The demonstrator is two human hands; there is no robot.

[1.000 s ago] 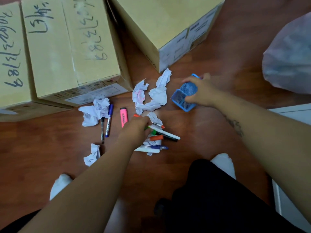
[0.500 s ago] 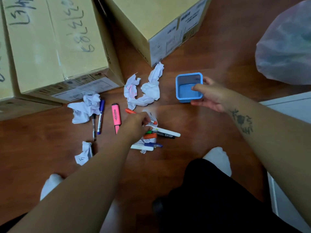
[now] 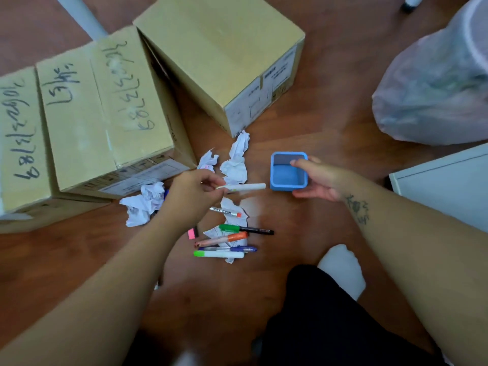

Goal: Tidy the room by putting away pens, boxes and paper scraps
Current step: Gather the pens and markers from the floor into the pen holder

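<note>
1. The white pen point(image 3: 244, 187) is off the floor and held roughly level just left of the blue cup point(image 3: 286, 186). Its free end points at the cup's wall, close to it but apart.
2. It looks light, stiff and smooth-barrelled. Held by one end it can swing, so a grip nearer mid-barrel would likely be steadier. It probably has to tip end-down to drop in.
3. The left hand point(image 3: 195, 192) pinches the pen's far end between thumb and fingertips. The right hand point(image 3: 318, 180) grips the cup, which stands mouth-up, with the thumb hooked over the rim and the fingers round the outer wall.
4. More pens point(image 3: 232, 239) lie on the floor point(image 3: 303, 233) nearer the person than the cup. A pink highlighter point(image 3: 192, 233) lies beside them, and paper scraps point(image 3: 235, 165) lie to the cup's left. Cardboard boxes point(image 3: 219, 56) stand beyond the cup, with a plastic bag point(image 3: 433, 88) off to its right.
5. Half a second ago the left hand was down in the pile; it has since risen with the pen. A second ago the cup was tilted in the right hand; now it sits upright.
</note>
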